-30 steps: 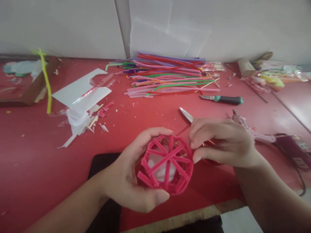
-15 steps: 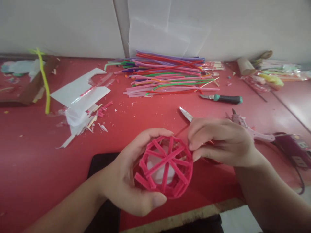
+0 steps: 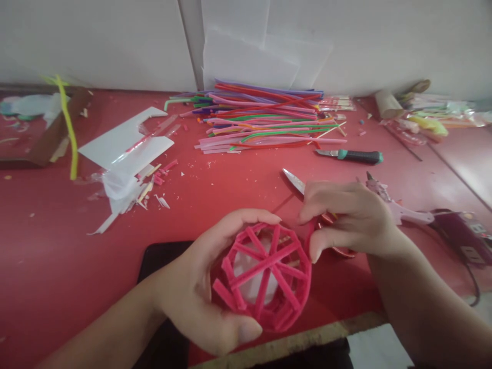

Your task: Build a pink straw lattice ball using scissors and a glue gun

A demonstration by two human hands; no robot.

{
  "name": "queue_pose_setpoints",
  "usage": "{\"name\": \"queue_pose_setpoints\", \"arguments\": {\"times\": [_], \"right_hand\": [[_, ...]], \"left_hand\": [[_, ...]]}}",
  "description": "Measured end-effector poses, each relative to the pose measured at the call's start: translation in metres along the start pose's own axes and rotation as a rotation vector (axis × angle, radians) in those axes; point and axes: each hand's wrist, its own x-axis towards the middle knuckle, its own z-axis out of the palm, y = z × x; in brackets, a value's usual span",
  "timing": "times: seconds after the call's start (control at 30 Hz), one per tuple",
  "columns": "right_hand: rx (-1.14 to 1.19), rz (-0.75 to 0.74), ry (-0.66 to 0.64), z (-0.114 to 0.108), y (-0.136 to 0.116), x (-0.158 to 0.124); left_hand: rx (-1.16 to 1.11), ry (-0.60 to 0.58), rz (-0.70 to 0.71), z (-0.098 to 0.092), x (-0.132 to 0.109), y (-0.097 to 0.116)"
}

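Observation:
A round pink frame [image 3: 269, 264] of fuzzy strips, crossed like spokes, is held above the red table, with something white visible inside it. My left hand [image 3: 207, 287] wraps round its left side, thumb below and fingers above. At its upper right edge, my right hand [image 3: 342, 218] pinches a pink strip [image 3: 310, 233] between thumb and forefinger. Behind that hand lie scissors [image 3: 294, 181], their blade tips showing and their orange-red handles partly hidden.
Coloured fuzzy stems [image 3: 265, 115] lie in a pile at the back. A cutter knife [image 3: 355, 156] and a pink glue gun [image 3: 407, 212] are at the right. White board [image 3: 125, 138] and scraps lie left, beside a dark flat object [image 3: 165, 256].
The pink frame has moved slightly right and down, with my left hand. My right hand's fingertips have drawn a little away from the rim, and a pink strip now shows between them.

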Motion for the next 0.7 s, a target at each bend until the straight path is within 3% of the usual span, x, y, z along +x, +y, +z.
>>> {"name": "queue_pose_setpoints", "arguments": {"times": [0.23,0.4,0.7], "right_hand": [[0.102,0.052,-0.067,-0.0006,-0.003,0.0019],[0.14,0.056,-0.134,-0.0011,-0.002,0.0024],[0.172,0.046,-0.133,-0.0011,0.0017,0.0024]], "left_hand": [[-0.126,0.013,-0.138,0.0032,-0.0023,0.0034],[-0.139,0.019,-0.15,0.0049,-0.0021,0.0056],[-0.067,-0.005,-0.105,0.0026,-0.0049,0.0075]]}}
